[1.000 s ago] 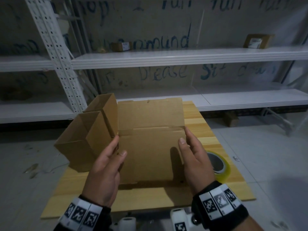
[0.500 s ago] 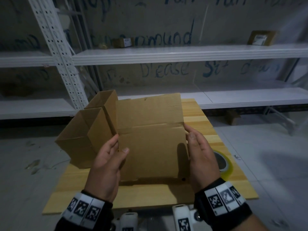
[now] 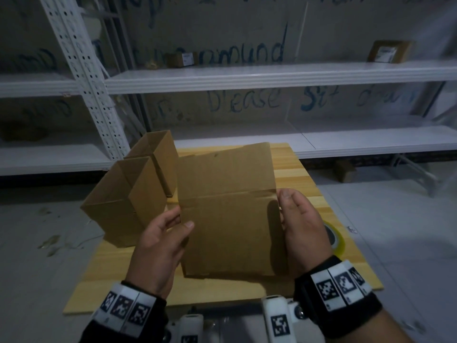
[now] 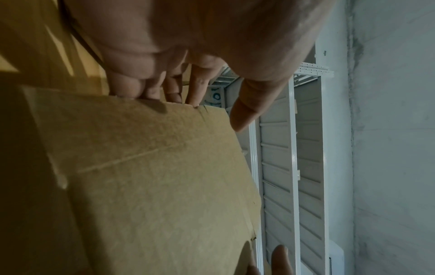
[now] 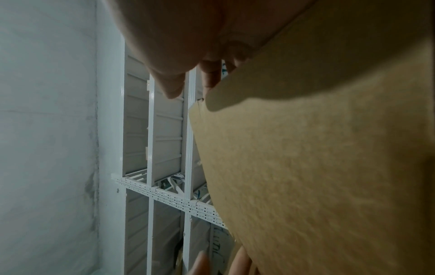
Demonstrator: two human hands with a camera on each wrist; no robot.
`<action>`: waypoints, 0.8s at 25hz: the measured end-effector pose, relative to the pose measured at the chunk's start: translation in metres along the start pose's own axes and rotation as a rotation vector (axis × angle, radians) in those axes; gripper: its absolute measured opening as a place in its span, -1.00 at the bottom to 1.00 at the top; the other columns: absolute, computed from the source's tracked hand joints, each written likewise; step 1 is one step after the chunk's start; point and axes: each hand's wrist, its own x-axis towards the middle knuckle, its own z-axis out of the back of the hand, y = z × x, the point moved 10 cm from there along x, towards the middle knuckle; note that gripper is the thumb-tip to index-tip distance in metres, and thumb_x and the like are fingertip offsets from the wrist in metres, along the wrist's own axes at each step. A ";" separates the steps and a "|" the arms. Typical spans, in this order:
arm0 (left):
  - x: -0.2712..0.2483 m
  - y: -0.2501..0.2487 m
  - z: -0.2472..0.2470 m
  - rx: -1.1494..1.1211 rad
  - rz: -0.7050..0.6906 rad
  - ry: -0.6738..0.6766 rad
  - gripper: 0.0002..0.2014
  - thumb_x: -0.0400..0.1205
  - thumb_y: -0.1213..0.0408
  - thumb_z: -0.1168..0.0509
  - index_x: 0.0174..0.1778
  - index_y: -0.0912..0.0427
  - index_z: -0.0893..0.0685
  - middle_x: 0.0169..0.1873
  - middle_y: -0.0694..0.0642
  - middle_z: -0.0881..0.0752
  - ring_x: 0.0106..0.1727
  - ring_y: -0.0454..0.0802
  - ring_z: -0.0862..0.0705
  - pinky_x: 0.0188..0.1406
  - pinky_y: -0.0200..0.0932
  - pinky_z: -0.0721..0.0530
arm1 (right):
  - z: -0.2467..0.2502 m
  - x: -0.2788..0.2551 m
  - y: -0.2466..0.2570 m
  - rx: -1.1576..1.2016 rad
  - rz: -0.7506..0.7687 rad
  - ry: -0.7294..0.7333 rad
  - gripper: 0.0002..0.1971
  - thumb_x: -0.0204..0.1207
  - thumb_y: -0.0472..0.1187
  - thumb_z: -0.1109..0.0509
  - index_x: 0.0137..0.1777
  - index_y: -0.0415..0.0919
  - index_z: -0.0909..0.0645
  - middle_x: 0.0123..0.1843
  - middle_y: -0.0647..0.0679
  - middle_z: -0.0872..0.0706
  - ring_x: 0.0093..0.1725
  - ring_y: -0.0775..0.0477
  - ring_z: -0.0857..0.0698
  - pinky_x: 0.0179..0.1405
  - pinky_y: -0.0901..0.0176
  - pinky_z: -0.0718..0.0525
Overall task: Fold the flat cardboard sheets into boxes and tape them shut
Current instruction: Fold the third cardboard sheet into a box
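I hold a flat brown cardboard sheet (image 3: 230, 219) up above the wooden table (image 3: 296, 174), its upper flap creased and leaning away. My left hand (image 3: 181, 220) pinches the sheet's left edge, thumb on the front and fingers behind. My right hand (image 3: 288, 201) grips the right edge near the crease. In the left wrist view the sheet (image 4: 153, 176) fills the lower left under my left hand (image 4: 212, 104). In the right wrist view the sheet (image 5: 317, 167) covers the right side beside my right hand (image 5: 188, 81). A yellowish tape roll (image 3: 335, 240) lies on the table, half hidden by my right hand.
Two folded boxes with open tops stand at the table's left: the near box (image 3: 123, 204) and the far box (image 3: 155, 154). White metal shelves (image 3: 272, 75) run behind the table, with small parcels (image 3: 388, 52) on them. Grey floor lies on both sides.
The sheet has risen off the table and tilted more upright, its top flap swinging left. Both hands moved up with it and kept their hold on its edges.
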 end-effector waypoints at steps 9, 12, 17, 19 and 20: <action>0.001 -0.003 0.000 -0.219 0.002 0.036 -0.80 0.86 0.19 -0.24 0.20 0.21 -0.72 0.20 0.39 -0.83 0.19 0.26 -0.79 0.36 0.34 -0.70 | -0.003 0.000 -0.001 -0.114 0.070 0.011 -0.55 0.78 0.13 -0.32 -0.07 -0.27 -0.76 -0.12 -0.20 -0.89 -0.10 -0.21 -0.85 -0.02 -0.25 -0.82; 0.006 0.003 0.002 -0.290 0.121 0.098 -0.54 0.88 -0.06 -0.13 0.34 0.24 -0.74 0.17 0.33 -0.89 0.08 0.24 -0.90 0.04 0.27 -0.86 | 0.004 0.005 -0.012 0.003 -0.018 -0.007 -0.58 0.82 0.08 -0.31 -0.01 -0.24 -0.81 -0.14 -0.10 -0.94 -0.12 -0.16 -0.88 -0.04 -0.09 -0.82; 0.007 0.007 -0.001 -0.252 0.128 0.114 -0.58 0.90 0.11 -0.13 0.46 0.29 -0.74 0.29 0.36 -0.88 0.12 0.22 -0.91 -0.01 0.22 -0.88 | 0.003 0.007 -0.014 0.082 -0.056 0.037 -0.59 0.81 0.10 -0.30 0.02 -0.20 -0.82 -0.13 -0.06 -0.95 -0.15 -0.02 -0.90 0.01 -0.19 -0.82; 0.006 0.003 -0.001 -0.273 0.085 0.109 -0.58 0.85 0.18 -0.23 0.49 0.38 -0.72 0.28 0.40 -0.86 0.16 0.24 -0.88 0.06 0.20 -0.88 | 0.002 0.007 -0.014 0.118 -0.056 0.045 -0.55 0.72 0.15 -0.35 0.03 -0.26 -0.81 -0.10 -0.12 -0.95 -0.12 -0.09 -0.91 0.04 -0.26 -0.84; 0.007 0.003 0.000 -0.283 0.075 0.113 -0.57 0.82 0.22 -0.27 0.50 0.43 -0.71 0.22 0.40 -0.86 0.10 0.21 -0.89 -0.04 0.12 -0.91 | 0.001 0.007 -0.015 0.145 -0.060 0.051 -0.50 0.65 0.20 -0.38 0.04 -0.29 -0.81 -0.04 -0.20 -0.95 -0.04 -0.21 -0.92 0.12 -0.36 -0.85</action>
